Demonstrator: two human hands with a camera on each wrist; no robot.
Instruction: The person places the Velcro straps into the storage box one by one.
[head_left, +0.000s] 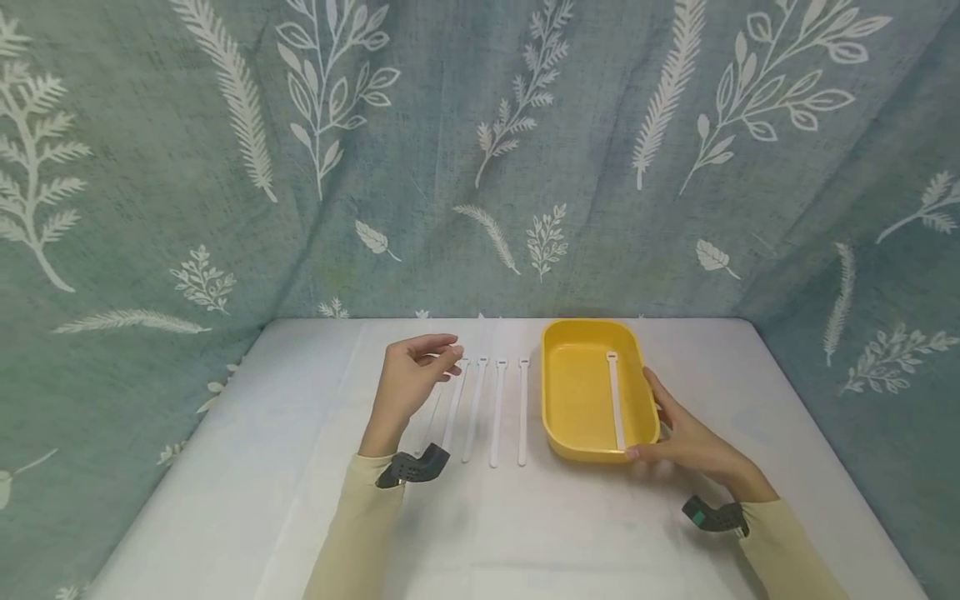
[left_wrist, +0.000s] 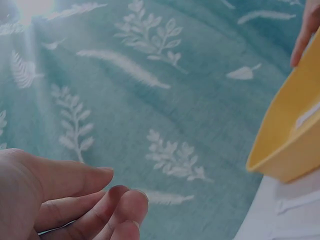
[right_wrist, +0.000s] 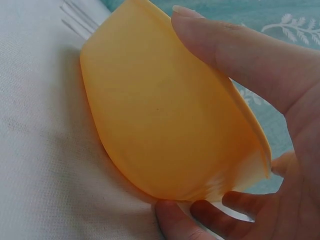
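My right hand [head_left: 693, 442] holds a yellow rectangular plastic tray [head_left: 573, 400] at its near right corner. In the right wrist view the thumb [right_wrist: 225, 47] lies along the rim, with the other fingers curled at the side and underside. One white cable tie [head_left: 616, 400] lies lengthwise inside the tray. Left of it, several white cable ties [head_left: 498, 417] are spread side by side on the table. Above the leftmost ties, my left hand [head_left: 412, 379] hovers with loosely bent fingers. Nothing shows between its thumb and fingers [left_wrist: 90, 215] in the left wrist view.
A white cloth covers the table [head_left: 247, 500]. Green-blue fabric [head_left: 450, 167] with white leaf prints hangs behind and along both sides, close to the table's edges. Dark bands [head_left: 412, 467] sit on both wrists over beige sleeves.
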